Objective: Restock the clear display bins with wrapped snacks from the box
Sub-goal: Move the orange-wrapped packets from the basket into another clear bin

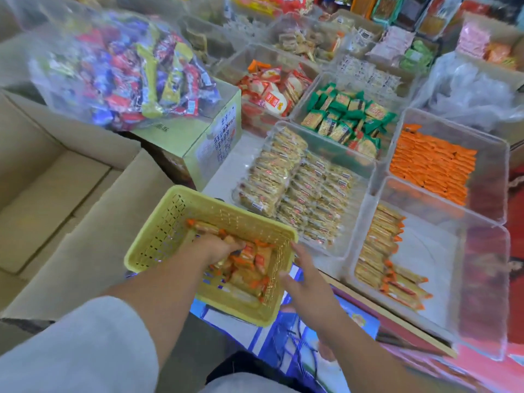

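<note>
A yellow plastic basket [158, 236] sits in front of me, holding several orange-ended wrapped snacks [249, 273]. My left hand [217, 246] reaches down into the basket with its fingers closed around some of those snacks. My right hand [304, 272] rests against the basket's right rim, fingers spread, holding nothing. To the right stands a clear display bin [482, 293], partly filled with the same orange-ended snacks [380, 251] stacked along its left side.
An open cardboard box [56, 194] lies at the left. A bag of mixed candies [127, 72] rests on a green carton [198, 137]. More clear bins hold beige bars [297, 182], green packs [346, 114] and orange packs [433, 165].
</note>
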Demonstrator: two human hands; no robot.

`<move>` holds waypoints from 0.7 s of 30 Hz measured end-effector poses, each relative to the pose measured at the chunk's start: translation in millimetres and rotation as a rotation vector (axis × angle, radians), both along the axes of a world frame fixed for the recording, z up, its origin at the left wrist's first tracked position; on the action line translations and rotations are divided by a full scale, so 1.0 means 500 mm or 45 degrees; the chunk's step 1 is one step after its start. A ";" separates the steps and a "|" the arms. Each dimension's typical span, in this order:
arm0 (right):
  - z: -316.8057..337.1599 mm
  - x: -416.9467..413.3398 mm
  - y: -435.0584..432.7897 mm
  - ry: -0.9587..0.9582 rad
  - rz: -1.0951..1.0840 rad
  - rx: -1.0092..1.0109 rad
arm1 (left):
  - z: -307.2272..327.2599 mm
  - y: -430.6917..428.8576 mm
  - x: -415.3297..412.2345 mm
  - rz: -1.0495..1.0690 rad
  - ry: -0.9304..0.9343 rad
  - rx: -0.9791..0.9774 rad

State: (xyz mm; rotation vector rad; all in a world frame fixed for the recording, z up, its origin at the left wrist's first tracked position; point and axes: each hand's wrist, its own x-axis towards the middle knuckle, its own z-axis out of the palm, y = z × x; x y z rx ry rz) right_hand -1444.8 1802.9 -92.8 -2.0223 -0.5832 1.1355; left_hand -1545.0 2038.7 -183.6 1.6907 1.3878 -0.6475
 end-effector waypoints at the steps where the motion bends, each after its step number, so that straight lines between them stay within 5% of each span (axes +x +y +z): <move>1: -0.002 -0.007 0.003 0.078 -0.058 0.018 | -0.006 -0.003 0.007 0.055 -0.015 -0.064; 21: -0.028 -0.017 0.008 0.214 -0.131 0.055 | -0.015 -0.053 0.049 0.418 -0.113 -0.436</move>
